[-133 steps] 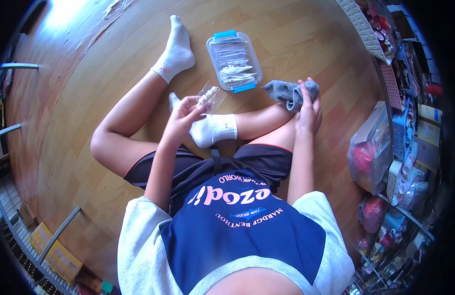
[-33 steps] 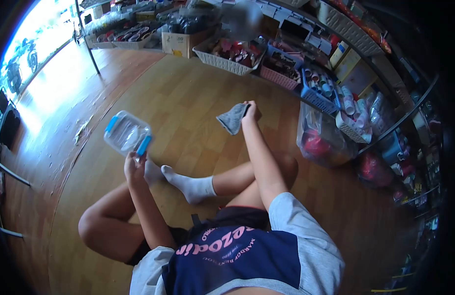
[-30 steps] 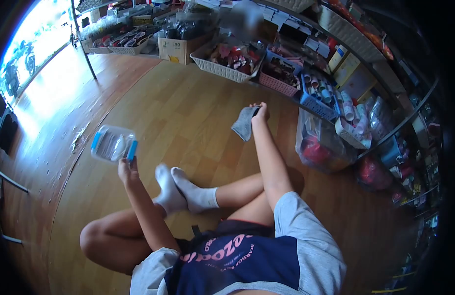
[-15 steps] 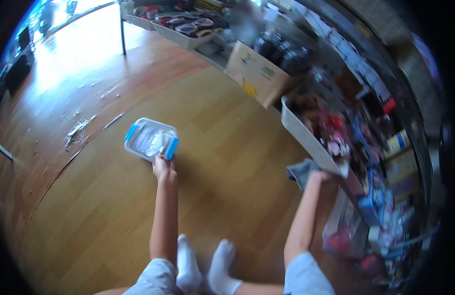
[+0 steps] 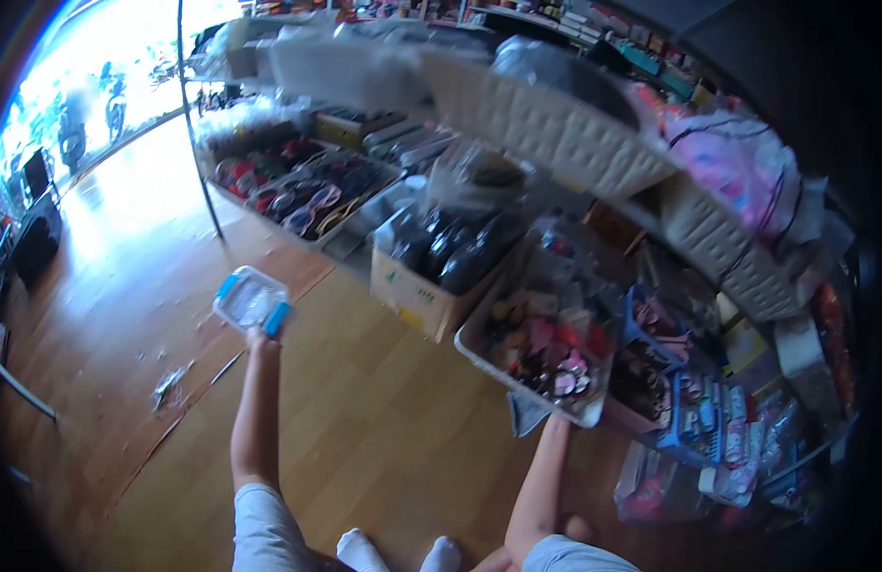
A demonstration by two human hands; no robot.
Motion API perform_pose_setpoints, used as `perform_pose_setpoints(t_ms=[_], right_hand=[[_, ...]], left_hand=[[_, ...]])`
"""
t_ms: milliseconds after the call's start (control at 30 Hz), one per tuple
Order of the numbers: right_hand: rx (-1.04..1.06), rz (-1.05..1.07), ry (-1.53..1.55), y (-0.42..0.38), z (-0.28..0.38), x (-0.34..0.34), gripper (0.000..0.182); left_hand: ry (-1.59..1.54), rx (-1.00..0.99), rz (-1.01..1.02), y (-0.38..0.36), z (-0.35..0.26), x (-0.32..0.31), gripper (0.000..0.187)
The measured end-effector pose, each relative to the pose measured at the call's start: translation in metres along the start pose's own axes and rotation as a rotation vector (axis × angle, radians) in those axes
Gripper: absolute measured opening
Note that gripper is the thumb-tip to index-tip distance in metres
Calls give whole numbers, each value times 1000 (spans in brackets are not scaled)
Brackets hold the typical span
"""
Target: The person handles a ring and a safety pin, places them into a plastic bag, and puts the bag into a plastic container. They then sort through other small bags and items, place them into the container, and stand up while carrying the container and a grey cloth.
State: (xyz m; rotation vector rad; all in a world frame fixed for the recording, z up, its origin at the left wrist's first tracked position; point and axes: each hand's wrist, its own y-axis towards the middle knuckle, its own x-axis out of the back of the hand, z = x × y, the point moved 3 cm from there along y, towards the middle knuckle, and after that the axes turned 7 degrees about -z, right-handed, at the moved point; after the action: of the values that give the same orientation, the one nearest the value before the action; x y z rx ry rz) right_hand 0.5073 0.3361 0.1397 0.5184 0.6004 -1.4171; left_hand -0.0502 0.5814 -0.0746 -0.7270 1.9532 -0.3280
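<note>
My left hand (image 5: 260,336) grips the near edge of a clear plastic container (image 5: 251,299) with blue side clips, held out over the wooden floor. Something pale lies inside it, too blurred to make out. My right hand (image 5: 559,421) is at the front edge of a white tray (image 5: 479,360) full of small red, pink and brown items, its fingers hidden by the tray. Beside that hand a grey cloth (image 5: 526,416) hangs below the rim; whether the fingers hold it is hidden.
A cardboard box (image 5: 403,291) with black plastic-wrapped goods stands left of the tray. Blue baskets (image 5: 689,434) are on the right. An upper shelf (image 5: 555,124) crosses above. White scraps (image 5: 169,384) lie on the floor (image 5: 365,429) near a thin metal pole (image 5: 198,162).
The view has tilted up and turned right, showing more shelving. Both hands now appear further left in the picture. More of my right hand and the grey cloth is hidden by the tray.
</note>
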Motion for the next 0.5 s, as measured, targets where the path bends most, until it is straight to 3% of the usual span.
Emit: perform_pose_setpoints(t_ms=[33, 100, 200, 267, 367, 400, 433, 467, 500], right_hand=[[-24, -21, -48, 1, 9, -3, 43], [-93, -47, -146, -2, 20, -19, 42], [-222, -60, -305, -18, 21, -47, 42], [-305, -67, -406, -34, 21, -63, 41], [-422, -130, -595, -71, 23, -80, 41], [-435, -144, -650, -69, 37, -40, 40], [-450, -160, -693, -71, 56, 38, 40], [-467, -174, -715, -70, 68, 65, 40], [-482, -189, -726, -106, 55, 17, 40]], left_hand=[[135, -14, -46, 11, -15, -7, 38], [69, 94, -133, 41, -43, -24, 37], [218, 109, -241, 6, -98, -51, 39], [416, 57, -53, 4, -137, -59, 42], [495, -89, 8, -17, -192, -82, 45], [374, -49, 100, -18, -210, -78, 42], [339, -120, 269, -24, -224, -79, 41], [295, -202, 452, -30, -235, -83, 40], [310, -163, 524, -62, -246, -87, 36]])
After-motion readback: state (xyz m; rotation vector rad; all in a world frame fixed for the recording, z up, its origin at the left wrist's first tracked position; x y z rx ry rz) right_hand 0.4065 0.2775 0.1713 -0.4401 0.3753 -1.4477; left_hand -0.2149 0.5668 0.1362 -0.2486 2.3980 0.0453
